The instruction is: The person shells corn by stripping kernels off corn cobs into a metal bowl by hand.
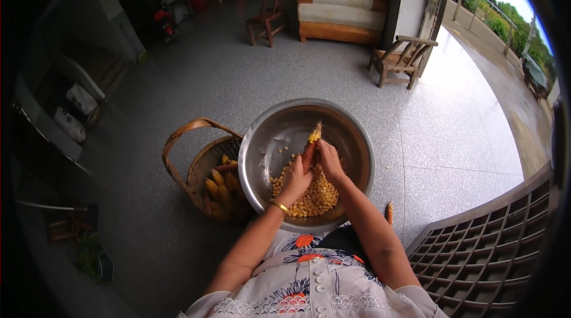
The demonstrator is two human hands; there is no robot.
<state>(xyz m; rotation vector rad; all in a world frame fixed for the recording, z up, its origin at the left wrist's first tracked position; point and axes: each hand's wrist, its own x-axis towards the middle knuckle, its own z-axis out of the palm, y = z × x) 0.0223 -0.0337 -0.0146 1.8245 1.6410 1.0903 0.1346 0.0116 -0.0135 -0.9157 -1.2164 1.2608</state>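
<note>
Over a wide steel basin I hold a corn cob, tilted with its tip pointing away from me. Most of the cob is bare and reddish; yellow kernels remain around its far end. My left hand is wrapped round the lower part of the cob, a gold bangle on that wrist. Against its right side, near the upper part, my right hand is closed with the fingers pressed on it. Loose yellow kernels lie heaped in the near part of the basin, with a few scattered farther left.
Left of the basin stands a wicker basket with a tall handle, holding several corn ears. A cob lies on the floor at right. Beyond are a wooden chair, another chair and a sofa. A metal lattice fills the lower right.
</note>
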